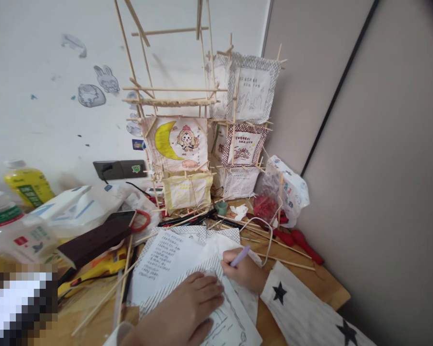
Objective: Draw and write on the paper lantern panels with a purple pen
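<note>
My right hand [243, 271] is closed around a light purple pen [240, 256], its tip side hidden by the fingers at the upper edge of a drawing sheet [234, 315]. That sheet has line drawings and a border of slanted strokes. Flat on the same sheet lies my left hand [191, 305], fingers stretched out. Just beyond it, a page of handwritten lines [166, 259] rests on other sheets with hatched borders. Behind the papers stands a frame of thin wooden sticks [176, 90], hung with drawn panels such as one with a yellow moon [166, 142].
At the left are a white bottle [18, 235], a yellow bottle [29, 182], a dark box [97, 238] and a yellow glue gun [94, 276]. Loose sticks [104, 298] lie about. A plastic bag [290, 190] and red balloons [303, 242] sit at the right by the wall.
</note>
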{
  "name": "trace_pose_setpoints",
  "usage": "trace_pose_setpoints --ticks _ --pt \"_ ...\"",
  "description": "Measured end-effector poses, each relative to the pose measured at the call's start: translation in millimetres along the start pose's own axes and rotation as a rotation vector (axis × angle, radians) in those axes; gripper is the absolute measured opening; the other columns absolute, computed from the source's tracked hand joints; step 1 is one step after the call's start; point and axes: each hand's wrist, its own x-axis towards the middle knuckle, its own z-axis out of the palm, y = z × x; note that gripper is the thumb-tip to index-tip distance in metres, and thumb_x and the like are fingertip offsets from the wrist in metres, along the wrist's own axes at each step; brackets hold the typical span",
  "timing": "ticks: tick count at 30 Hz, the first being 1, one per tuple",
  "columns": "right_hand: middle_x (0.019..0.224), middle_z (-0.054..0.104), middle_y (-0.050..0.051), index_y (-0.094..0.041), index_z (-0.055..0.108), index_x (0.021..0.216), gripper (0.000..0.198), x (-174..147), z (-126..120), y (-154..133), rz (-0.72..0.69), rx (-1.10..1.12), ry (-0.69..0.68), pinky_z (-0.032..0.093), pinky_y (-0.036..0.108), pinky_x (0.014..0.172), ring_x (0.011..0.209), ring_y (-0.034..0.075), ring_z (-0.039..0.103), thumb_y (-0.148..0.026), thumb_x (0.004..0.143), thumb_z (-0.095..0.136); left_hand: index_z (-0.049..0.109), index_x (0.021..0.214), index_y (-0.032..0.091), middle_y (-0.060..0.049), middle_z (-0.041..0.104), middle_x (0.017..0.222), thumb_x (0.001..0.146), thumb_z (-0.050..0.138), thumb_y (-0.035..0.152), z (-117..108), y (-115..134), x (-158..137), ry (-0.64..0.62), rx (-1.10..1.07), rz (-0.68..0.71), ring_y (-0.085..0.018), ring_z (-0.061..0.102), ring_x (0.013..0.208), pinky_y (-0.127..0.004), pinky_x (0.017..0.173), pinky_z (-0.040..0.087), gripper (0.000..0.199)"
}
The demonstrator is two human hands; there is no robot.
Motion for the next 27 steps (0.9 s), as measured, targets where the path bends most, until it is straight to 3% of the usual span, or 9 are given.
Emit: trace_pose_setpoints --ticks 3,8,11,14,18,27 --pt "0.049 0.027 -0.007 -0.019 0.024 0.052 0.033 -0.4 1.1 2.1 0.017 -0.017 0.038 0.02 0.024 0.049 0.049 0.009 0.031 -0.016 0.075 0.046 0.05 0.123 0.02 -0.007 0.056 0.123 0.083 0.046 0.016 -0.7 1.2 0.2 0.009 -0.009 -0.003 -0.025 0.046 0.118 -0.041 0.104 0.031 0.04" --pt "0.048 0.027 -0.007 -0.019 0.024 0.052 0.032 0.1 1.8 0.2 -0.037 0.013 -0.036 0.019 0.024 0.048 0.048 0.008 0.03 -0.014 0.074 0.046 0.049 0.123 0.021 -0.007 0.056 0.124 0.083 0.045 0.016 -2.6 1.7 0.5 -0.012 0.011 -0.01 -0.024 0.047 0.116 -0.041 0.103 0.032 0.041" --pt "0.049 0.026 -0.007 -0.019 0.023 0.052 0.032 0.2 1.2 -0.8 -0.027 -0.058 0.025 0.017 0.025 0.048 0.048 0.008 0.029 -0.013 0.073 0.047 0.049 0.124 0.018 -0.007 0.054 0.127 0.083 0.045 0.016 -1.9 0.3 0.2 -0.037 0.037 -0.006 -0.024 0.044 0.119 -0.04 0.105 0.03 0.041" --pt "0.049 0.026 -0.007 -0.018 0.023 0.052 0.032 -0.4 1.7 1.3 0.016 -0.097 0.076 0.018 0.025 0.049 0.049 0.008 0.029 -0.013 0.073 0.047 0.049 0.124 0.018 -0.007 0.053 0.128 0.083 0.046 0.015 0.1 -0.4 0.4 -0.013 0.039 0.005 -0.024 0.044 0.12 -0.041 0.105 0.029 0.041" --pt "0.049 0.027 -0.007 -0.018 0.024 0.051 0.033 -1.1 3.6 4.6 0.004 -0.054 0.027 0.02 0.024 0.049 0.049 0.008 0.031 -0.015 0.074 0.047 0.051 0.12 0.019 -0.007 0.058 0.122 0.08 0.048 0.013 2.3 -0.1 1.1 0.04 0.016 0.019 -0.024 0.049 0.115 -0.041 0.103 0.033 0.04" --pt "0.049 0.028 -0.006 -0.018 0.024 0.052 0.032 -0.5 2.6 3.1 0.028 -0.07 0.071 0.019 0.024 0.049 0.049 0.008 0.031 -0.015 0.074 0.047 0.049 0.123 0.02 -0.007 0.055 0.126 0.081 0.048 0.014 1.2 -0.8 -0.5 0.041 0.017 0.024 -0.024 0.048 0.117 -0.042 0.104 0.032 0.042"
